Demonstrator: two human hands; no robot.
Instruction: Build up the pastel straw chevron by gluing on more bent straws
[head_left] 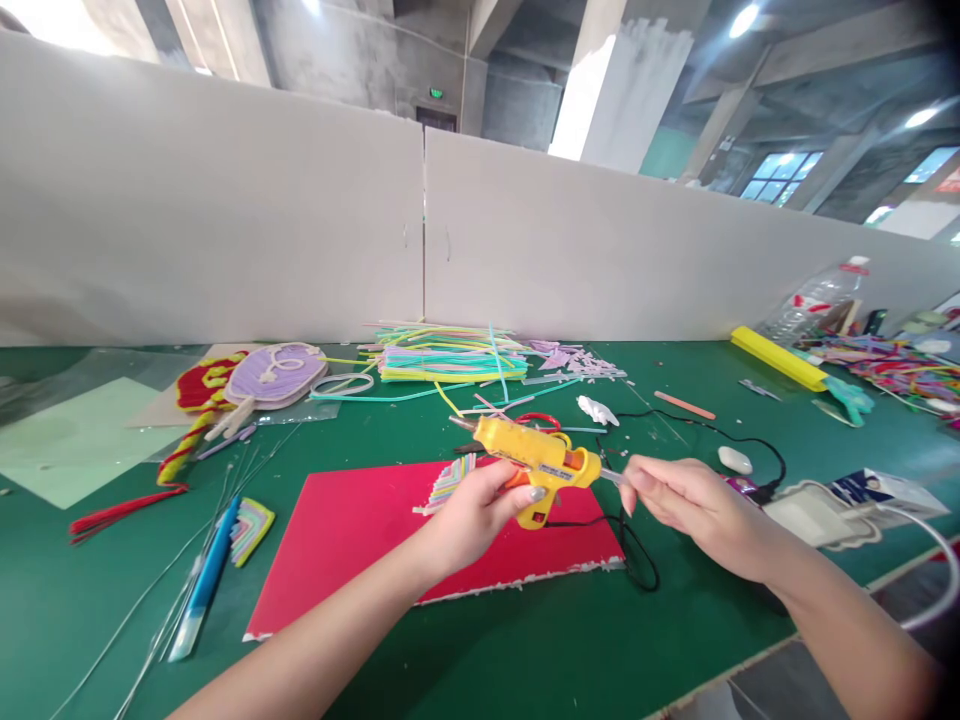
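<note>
A yellow hot glue gun (536,455) is held up over the red board (360,540), its nozzle pointing left. My left hand (472,510) wraps round its front and trigger area. At the gun's rear end, a clear glue stick (611,476) sticks out, and my right hand (686,505) pinches its outer end. Behind my left hand, a piece of striped pastel strips (446,483) lies on the board, partly hidden. Red-handled scissors (536,420) rest just behind the gun, mostly covered by it.
Pastel pipe cleaners (450,355) are piled at the back of the green table (187,560). Left are a purple fan-shaped craft (274,375), a blue cutter (206,580) and a striped wedge (251,530). A black cord (637,555) loops right of the board; a bottle (817,300) stands far right.
</note>
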